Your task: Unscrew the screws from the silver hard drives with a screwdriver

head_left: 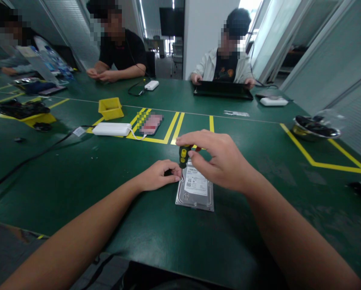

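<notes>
A silver hard drive (195, 189) with a white label lies flat on the green table (108, 193) in front of me. My right hand (219, 159) is closed round a small screwdriver (183, 155) with a yellow and black handle, held upright over the drive's far left corner. My left hand (158, 175) rests on the table at the drive's left edge, fingers curled and touching the drive near the screwdriver tip.
A white power bank (111, 129) with cable and a phone (152, 124) lie beyond, inside yellow floor-tape lines. A yellow bin (109, 108) stands further left. A metal bowl (315, 128) sits at the right. Three people sit across the table; one holds a black tray (223, 90).
</notes>
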Action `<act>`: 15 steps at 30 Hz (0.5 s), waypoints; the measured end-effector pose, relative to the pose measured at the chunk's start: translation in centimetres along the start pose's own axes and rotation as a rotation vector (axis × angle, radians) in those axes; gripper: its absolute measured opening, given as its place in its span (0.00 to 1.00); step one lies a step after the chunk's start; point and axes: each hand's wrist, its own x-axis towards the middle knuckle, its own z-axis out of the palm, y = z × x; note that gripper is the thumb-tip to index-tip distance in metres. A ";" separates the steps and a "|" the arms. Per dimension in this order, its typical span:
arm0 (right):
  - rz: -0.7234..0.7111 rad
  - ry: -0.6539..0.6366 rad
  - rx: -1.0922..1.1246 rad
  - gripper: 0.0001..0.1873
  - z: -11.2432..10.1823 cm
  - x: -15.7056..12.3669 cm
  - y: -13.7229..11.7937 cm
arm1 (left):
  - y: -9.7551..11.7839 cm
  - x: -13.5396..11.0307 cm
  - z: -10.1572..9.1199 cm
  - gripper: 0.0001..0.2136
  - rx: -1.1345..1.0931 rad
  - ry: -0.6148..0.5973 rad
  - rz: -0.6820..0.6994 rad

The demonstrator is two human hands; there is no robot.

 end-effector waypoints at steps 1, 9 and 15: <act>-0.004 0.013 0.013 0.14 0.0 0.0 0.0 | 0.0 0.0 0.0 0.04 0.002 0.005 0.003; 0.025 0.059 0.042 0.09 -0.2 0.3 -0.1 | 0.0 0.0 0.0 0.05 0.018 0.010 0.017; 0.035 0.014 0.130 0.18 -0.5 0.0 0.2 | 0.2 0.1 -0.1 0.05 0.027 -0.002 -0.003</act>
